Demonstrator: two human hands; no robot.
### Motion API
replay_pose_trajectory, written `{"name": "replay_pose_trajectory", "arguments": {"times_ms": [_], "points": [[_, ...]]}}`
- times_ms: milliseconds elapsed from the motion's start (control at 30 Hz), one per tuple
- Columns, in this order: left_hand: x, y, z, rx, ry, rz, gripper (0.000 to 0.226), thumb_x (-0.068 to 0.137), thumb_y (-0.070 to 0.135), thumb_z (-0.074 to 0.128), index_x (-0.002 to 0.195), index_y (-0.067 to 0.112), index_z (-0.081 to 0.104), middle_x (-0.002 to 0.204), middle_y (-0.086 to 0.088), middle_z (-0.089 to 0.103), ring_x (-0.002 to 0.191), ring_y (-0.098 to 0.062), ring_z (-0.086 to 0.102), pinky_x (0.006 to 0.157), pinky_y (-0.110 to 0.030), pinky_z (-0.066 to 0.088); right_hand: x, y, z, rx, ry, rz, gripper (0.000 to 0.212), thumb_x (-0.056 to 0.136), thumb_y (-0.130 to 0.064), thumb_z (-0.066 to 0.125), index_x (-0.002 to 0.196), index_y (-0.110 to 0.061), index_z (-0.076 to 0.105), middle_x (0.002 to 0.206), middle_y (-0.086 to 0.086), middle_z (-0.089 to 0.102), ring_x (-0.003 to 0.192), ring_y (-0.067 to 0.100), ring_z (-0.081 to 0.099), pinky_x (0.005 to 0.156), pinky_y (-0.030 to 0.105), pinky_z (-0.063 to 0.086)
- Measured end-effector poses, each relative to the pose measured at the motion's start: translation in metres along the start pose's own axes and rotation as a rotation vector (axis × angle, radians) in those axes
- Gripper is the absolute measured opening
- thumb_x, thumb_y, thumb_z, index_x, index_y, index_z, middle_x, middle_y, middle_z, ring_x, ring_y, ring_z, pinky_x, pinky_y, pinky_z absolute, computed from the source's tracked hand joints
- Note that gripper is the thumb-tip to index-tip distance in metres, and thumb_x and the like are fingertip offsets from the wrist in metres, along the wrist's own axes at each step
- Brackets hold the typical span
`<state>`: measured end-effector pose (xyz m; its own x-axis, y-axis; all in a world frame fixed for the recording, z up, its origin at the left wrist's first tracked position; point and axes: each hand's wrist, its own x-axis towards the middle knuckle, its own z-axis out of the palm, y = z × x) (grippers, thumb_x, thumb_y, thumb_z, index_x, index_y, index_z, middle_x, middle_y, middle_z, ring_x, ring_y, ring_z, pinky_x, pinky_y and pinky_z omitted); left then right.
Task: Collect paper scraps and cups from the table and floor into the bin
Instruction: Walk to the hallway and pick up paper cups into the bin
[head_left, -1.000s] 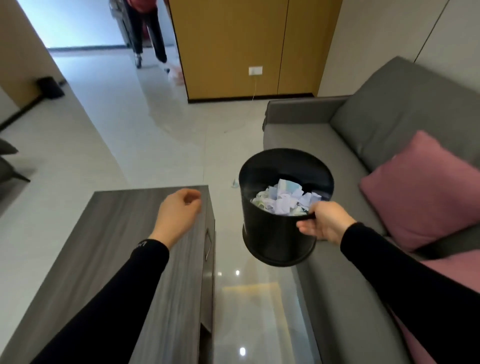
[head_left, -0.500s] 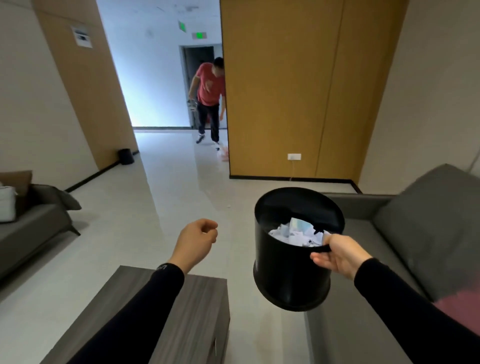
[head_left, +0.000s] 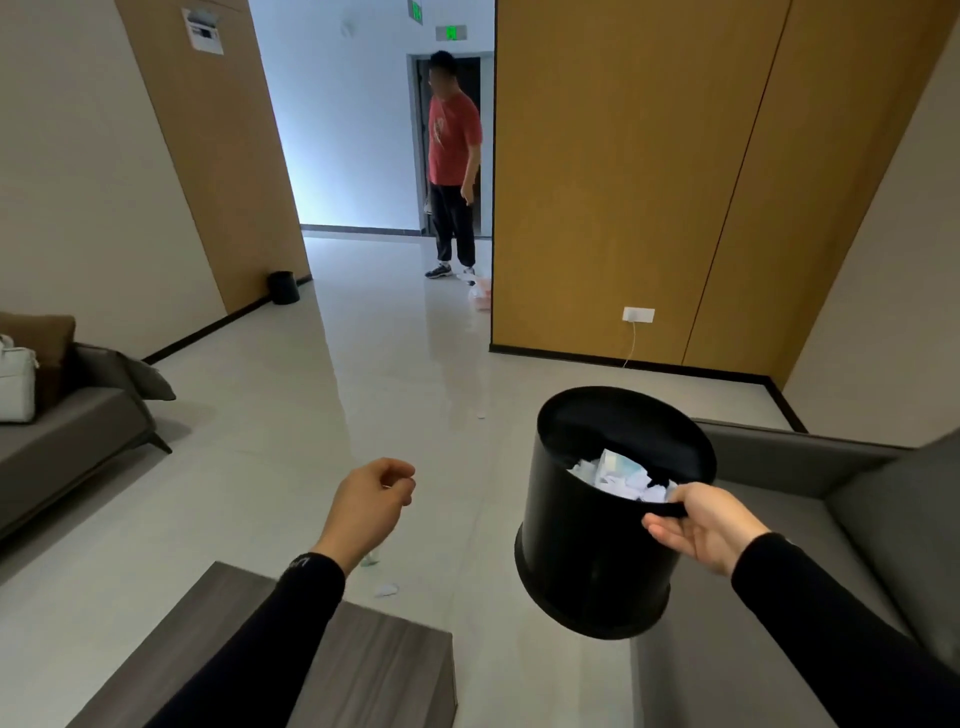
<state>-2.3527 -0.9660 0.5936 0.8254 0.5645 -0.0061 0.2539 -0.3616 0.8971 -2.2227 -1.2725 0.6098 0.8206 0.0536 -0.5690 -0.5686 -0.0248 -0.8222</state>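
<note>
The round black plastic bin (head_left: 597, 545), tilted and holding crumpled white paper scraps (head_left: 623, 475), is pinched at its rim by the right hand (head_left: 701, 525); spilling is risked. The left hand (head_left: 371, 506) is loosely curled, empty; a white floor scrap (head_left: 385, 589) lies below it.

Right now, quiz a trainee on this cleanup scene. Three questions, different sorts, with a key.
1. True or false: the black bin stands on the floor.
2. Which hand grips the bin's rim: A) left hand B) right hand?
3. Fill in: a white paper scrap lies on the ____ beyond the grey table.

Key: 1. False; it is held in the air, tilted, with crumpled paper inside. 2. B. 3. floor.
</note>
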Motion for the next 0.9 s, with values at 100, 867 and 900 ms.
{"name": "replay_pose_trajectory", "arguments": {"times_ms": [100, 867, 900], "points": [[0.065, -0.007, 0.024, -0.058, -0.029, -0.020, 0.016, 0.085, 0.011, 0.054, 0.096, 0.016, 0.065, 0.089, -0.005, 0.070, 0.079, -0.017, 0.066, 0.076, -0.034, 0.052, 0.060, -0.023, 0.024, -0.007, 0.021, 0.021, 0.043, 0.094, -0.003, 0.031, 0.136, 0.000, 0.038, 0.052, 0.016, 0.064, 0.028, 0.018, 0.059, 0.026, 0.024, 0.046], [0.413, -0.087, 0.143, 0.048, 0.059, -0.441, 0.021, 0.084, 0.010, 0.054, 0.102, 0.010, 0.065, 0.089, -0.004, 0.068, 0.078, -0.016, 0.066, 0.071, -0.029, 0.050, 0.468, -0.101, 0.194, -0.231, -0.157, 0.297, 0.020, 0.090, 0.004, 0.035, 0.102, 0.000, 0.050, 0.069, 0.018, 0.058, 0.026, 0.020, 0.057, 0.029, 0.026, 0.049], [0.422, -0.092, 0.150, 0.050, 0.074, -0.471, 0.021, 0.084, 0.010, 0.054, 0.103, 0.010, 0.064, 0.089, -0.004, 0.068, 0.079, -0.016, 0.066, 0.071, -0.029, 0.051, 0.488, -0.098, 0.203, -0.264, -0.177, 0.318, 0.019, 0.090, 0.004, 0.037, 0.103, 0.000, 0.051, 0.067, 0.019, 0.059, 0.027, 0.021, 0.057, 0.030, 0.026, 0.049]]}}
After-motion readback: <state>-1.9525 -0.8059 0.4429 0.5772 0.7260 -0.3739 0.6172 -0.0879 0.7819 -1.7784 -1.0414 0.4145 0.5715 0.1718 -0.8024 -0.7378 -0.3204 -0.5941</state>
